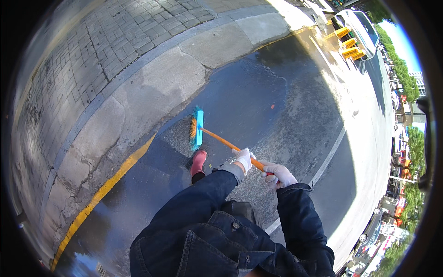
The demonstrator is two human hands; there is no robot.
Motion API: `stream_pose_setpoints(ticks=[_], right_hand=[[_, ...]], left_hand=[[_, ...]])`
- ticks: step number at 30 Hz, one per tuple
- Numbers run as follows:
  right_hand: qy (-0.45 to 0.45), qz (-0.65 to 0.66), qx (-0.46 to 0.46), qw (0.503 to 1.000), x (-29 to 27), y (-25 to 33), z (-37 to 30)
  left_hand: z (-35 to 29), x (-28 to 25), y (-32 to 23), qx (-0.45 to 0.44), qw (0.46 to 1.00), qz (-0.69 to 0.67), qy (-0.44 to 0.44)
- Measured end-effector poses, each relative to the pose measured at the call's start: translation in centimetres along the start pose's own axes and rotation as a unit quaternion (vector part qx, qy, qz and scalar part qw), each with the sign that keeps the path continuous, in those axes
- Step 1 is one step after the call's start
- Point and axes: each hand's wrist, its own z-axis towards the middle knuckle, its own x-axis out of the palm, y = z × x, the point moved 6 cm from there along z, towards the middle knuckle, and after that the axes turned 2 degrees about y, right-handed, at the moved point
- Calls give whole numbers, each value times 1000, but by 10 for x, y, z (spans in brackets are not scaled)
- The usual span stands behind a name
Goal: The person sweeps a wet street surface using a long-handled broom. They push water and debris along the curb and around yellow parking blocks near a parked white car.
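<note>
A push broom with a turquoise head (199,127) and orange and teal bristles rests on wet asphalt, close to the kerb. Its orange handle (222,140) slants from the head toward my body. My left hand (243,160), in a white glove, wraps round the handle partway along. Gripping the handle near its end is my right hand (279,175), also white-gloved and closed. Just short of the broom head stands a pink boot (198,162) on my foot.
A pale stone kerb (161,83) with a yellow-painted stretch (110,183) runs along the left, beside a brick pavement (106,41). Water (244,87) covers the asphalt ahead. Yellow barriers (350,48) and a white vehicle (362,30) stand far right.
</note>
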Motion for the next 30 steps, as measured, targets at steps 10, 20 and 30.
stream_pose_setpoints(ticks=[10,20,30], right_hand=[[-213,-299,-134,920,-1,104,41],[64,-321,-62,943,-51,163,-16],[197,-272,249,908,-71,163,150]], left_hand=[[49,183,-29,-72,937,165,298],[8,165,-40,-4,992,-34,120],[134,24,-74,106,983,-120,-92]])
